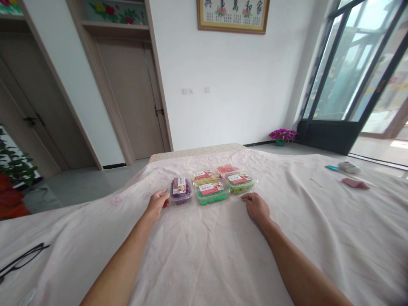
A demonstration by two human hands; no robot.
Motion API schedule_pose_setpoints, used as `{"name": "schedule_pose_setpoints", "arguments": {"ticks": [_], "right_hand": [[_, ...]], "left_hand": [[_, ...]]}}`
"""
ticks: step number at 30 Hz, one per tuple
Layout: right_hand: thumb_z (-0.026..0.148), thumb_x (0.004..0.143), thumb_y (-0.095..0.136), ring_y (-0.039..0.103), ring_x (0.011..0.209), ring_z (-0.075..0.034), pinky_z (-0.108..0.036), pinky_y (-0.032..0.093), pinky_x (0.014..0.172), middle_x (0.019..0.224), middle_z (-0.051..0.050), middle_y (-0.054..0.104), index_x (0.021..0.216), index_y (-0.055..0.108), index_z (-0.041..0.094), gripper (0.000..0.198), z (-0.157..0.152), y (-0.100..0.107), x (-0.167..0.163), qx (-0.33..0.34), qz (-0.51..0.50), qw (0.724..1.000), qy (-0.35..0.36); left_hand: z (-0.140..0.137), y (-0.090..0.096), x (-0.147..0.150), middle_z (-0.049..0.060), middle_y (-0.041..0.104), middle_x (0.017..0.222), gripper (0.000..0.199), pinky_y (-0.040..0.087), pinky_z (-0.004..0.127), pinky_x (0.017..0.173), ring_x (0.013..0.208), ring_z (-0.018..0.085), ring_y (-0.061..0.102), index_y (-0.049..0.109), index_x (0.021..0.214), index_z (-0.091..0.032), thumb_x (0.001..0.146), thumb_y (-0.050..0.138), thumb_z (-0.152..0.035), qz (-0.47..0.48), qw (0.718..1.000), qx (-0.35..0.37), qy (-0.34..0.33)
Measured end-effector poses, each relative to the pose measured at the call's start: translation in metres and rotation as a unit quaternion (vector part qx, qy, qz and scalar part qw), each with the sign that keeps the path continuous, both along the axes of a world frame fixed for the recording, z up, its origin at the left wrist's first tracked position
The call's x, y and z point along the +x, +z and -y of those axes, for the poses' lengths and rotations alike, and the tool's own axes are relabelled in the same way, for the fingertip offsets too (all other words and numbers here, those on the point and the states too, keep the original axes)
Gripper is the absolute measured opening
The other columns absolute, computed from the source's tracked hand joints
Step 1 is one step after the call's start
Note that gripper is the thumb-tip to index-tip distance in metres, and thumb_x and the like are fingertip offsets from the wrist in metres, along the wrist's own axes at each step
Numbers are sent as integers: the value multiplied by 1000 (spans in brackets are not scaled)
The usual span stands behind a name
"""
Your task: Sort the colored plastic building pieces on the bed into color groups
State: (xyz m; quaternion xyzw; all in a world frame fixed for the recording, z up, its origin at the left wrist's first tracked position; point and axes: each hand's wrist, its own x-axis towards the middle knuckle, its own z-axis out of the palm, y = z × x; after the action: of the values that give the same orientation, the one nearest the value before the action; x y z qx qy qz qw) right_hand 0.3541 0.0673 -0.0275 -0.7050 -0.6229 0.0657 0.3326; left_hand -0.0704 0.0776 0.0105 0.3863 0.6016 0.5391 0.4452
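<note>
A clear plastic box with purple contents [180, 190] is at the left of a group on the cloth. My left hand [157, 204] is closed at its left edge, thumb on top. Beside it, a clear box with green contents [212, 192] stands in front of one with yellow contents [203, 175]. At the right is a box with light green contents [239, 182]; close to its front edge, my right hand [257, 207] has its fingers curled together, with nothing visible in them. Behind lies a pink-orange container or pile [228, 169], partly hidden. Labels cover the nearer lids.
A pale, wrinkled cloth [204, 250] covers the surface. Black glasses [24, 260] lie at left. Toward the right are a thin pale stick [316, 182], a folded pink piece [355, 183], and a white packet [349, 167] beside a blue item [332, 168].
</note>
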Motion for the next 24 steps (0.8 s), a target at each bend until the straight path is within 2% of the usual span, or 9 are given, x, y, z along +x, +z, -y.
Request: {"name": "schedule_pose_setpoints", "arguments": {"ticks": [5,9,12,16,20,24], "right_hand": [[11,76,46,62,101,-19,-25,43,81,111,-2,69,94,75,26,37,-1,-1,0,-3,2,1000,-6],[12,76,46,62,100,-20,-26,43,80,111,-2,69,93,75,25,35,0,0,-1,4,5,1000,-3],[13,76,47,62,99,-20,-26,43,79,111,-2,69,92,75,26,34,1,1,-2,8,10,1000,-4],[13,76,47,63,98,-19,-25,43,79,111,-2,69,91,75,26,35,1,0,-2,8,13,1000,-5],[13,76,48,62,99,-19,-25,44,78,112,-1,69,93,76,27,35,-1,-1,-2,4,16,1000,-7],[13,77,48,62,100,-19,-25,43,79,112,-1,69,96,76,27,36,-2,-2,-1,-3,13,1000,-5]], "left_hand": [[33,13,-49,-2,60,62,51,49,21,53,53,10,57,66,118,-13,68,79,-20,42,987,-85,-132],[47,8,-79,-1,63,66,50,51,19,54,54,9,58,65,119,-14,70,78,-17,68,987,-87,-121],[47,0,-87,0,64,70,47,52,19,53,53,8,59,63,119,-14,74,75,-14,90,987,-82,-108],[44,-5,-79,3,66,72,42,54,20,54,55,10,62,59,120,-11,79,67,-7,121,987,-78,-66],[33,-1,-49,7,68,73,39,56,23,56,58,13,65,56,120,-9,81,62,-3,164,984,-57,-30],[10,-2,-10,-1,62,65,41,56,22,62,57,10,63,48,126,-11,86,57,-7,164,986,-14,30]]}}
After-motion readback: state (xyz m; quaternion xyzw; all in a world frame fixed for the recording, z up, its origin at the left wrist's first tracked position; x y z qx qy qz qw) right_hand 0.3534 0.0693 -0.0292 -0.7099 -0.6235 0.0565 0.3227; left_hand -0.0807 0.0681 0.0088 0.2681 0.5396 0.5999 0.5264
